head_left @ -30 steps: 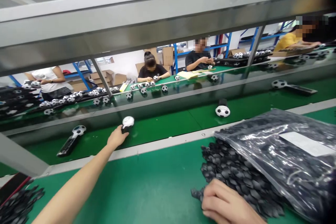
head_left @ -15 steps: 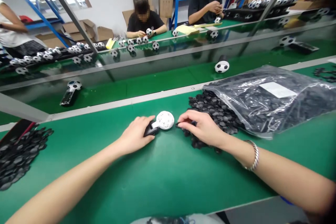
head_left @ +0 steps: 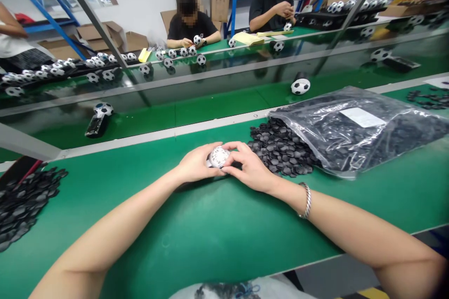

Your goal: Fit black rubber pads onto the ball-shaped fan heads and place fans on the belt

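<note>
Head view: both hands meet over the green counter [head_left: 217,238], just beside the heap of black pieces [head_left: 280,149]. The left hand [head_left: 194,166] and right hand [head_left: 247,170] are closed around a small white round part [head_left: 219,156], held between them. A clear bag [head_left: 358,135] lies behind the heap, touching it.

Matt green table cover [head_left: 217,243], glossy clear plastic bag [head_left: 365,135], white plastic ball shell [head_left: 219,156], metal bracelet [head_left: 306,200]

The scene is lit brightly and evenly from overhead. Glare is thrown off the plastic bag [head_left: 361,131] and the glossy rail [head_left: 210,81]. Soft shadows are cast under the forearms. Straight lines are bent toward the edges, and the corners are darkened.
</note>
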`<state>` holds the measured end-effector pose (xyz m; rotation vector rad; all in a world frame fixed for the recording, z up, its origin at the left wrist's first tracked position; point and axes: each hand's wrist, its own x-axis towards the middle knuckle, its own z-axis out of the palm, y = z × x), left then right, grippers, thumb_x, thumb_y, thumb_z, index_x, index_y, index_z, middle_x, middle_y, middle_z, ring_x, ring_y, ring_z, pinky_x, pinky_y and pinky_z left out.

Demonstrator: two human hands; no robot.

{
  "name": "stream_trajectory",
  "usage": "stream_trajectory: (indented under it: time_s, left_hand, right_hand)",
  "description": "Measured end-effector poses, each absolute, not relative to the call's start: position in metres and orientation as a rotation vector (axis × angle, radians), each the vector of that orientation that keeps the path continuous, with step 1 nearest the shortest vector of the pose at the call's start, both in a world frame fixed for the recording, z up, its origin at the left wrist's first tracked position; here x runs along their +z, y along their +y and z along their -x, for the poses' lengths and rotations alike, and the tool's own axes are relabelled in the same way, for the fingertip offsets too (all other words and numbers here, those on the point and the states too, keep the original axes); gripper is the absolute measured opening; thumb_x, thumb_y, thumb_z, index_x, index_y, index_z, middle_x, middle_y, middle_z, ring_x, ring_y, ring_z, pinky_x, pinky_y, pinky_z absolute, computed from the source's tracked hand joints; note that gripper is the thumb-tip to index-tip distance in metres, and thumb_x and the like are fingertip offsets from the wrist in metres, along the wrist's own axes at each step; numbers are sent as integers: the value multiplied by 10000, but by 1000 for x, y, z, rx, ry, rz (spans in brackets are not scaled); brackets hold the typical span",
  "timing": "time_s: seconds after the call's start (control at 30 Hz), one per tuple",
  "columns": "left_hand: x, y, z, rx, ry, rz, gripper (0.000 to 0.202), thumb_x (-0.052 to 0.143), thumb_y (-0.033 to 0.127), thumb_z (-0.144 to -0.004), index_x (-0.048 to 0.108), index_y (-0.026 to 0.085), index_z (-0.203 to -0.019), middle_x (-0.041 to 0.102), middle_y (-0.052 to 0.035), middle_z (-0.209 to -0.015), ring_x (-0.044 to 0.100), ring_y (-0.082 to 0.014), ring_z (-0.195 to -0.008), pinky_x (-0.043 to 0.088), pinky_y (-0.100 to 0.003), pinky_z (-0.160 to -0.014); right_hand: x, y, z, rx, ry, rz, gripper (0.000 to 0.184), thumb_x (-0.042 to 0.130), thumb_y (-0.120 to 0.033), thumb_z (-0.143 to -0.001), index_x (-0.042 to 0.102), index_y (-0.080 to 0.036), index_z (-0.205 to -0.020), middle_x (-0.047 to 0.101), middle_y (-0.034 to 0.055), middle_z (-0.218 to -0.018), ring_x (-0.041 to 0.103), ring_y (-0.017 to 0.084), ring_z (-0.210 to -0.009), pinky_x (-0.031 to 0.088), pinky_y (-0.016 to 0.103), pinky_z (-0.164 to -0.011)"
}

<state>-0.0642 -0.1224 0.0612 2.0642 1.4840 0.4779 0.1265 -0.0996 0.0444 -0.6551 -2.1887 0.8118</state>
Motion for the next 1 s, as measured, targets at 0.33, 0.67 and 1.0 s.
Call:
stream_trajectory:
  time_s: [0.33, 0.67, 1.0]
  left_hand:
    - [63, -122, 62, 591, 1426, -1968, 678, 691, 404, -615, 473, 223, -1231, 547, -39, -1241, 514, -258, -1107, 405, -347, -933]
    - [60, -122, 61, 601, 1384, -1864, 643, 672, 311, -615, 483, 235, -1225, 557, -19, -1234, 542, -230, -1082, 420, -304, -934]
    - [61, -127, 85, 154, 1745, -2182, 771, 423, 47, -592, 372, 293, -1321, 498, -19, -1293, 448, -267, -1177, 326, -447, -993]
  right_hand:
    - [43, -98, -123, 997, -2052, 725, 221, 634, -89, -715, 445, -191, -766, 520, 44, -1061, 479, 205, -997, 384, 334, -847]
    - [44, -94, -121, 1012, -2033, 848, 327, 690, -10, -644, 459, -185, -795, 521, 1, -931, 503, 160, -831, 414, 244, -687]
    - [55, -81, -147, 407, -2668, 1189, 128, 694, -311, -783, 658, -218, -864, 586, 18, -852, 531, 189, -834, 399, 253, -709]
